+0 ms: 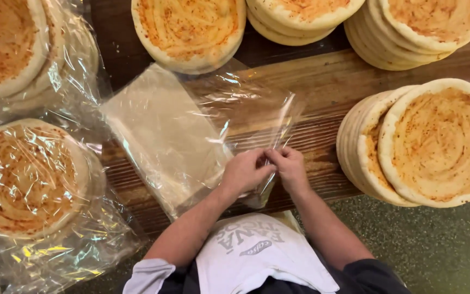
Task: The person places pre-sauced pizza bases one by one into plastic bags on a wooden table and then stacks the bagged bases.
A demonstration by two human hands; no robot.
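My left hand [243,172] and my right hand [289,167] meet at the near edge of a wooden table [327,87], fingertips pinching the rim of a clear plastic bag [246,109]. The bag lies flat and crinkled beside a stack of clear bags [161,136] to its left. A stack of round flatbreads [425,144] with orange topping stands just right of my right hand.
Bagged flatbreads [25,177] lie at the left, with another wrapped pile [12,46] above them. Bare flatbread stacks sit at top centre [189,32], top middle-right [300,16] and top right [420,27]. Speckled floor [441,250] lies below the table edge.
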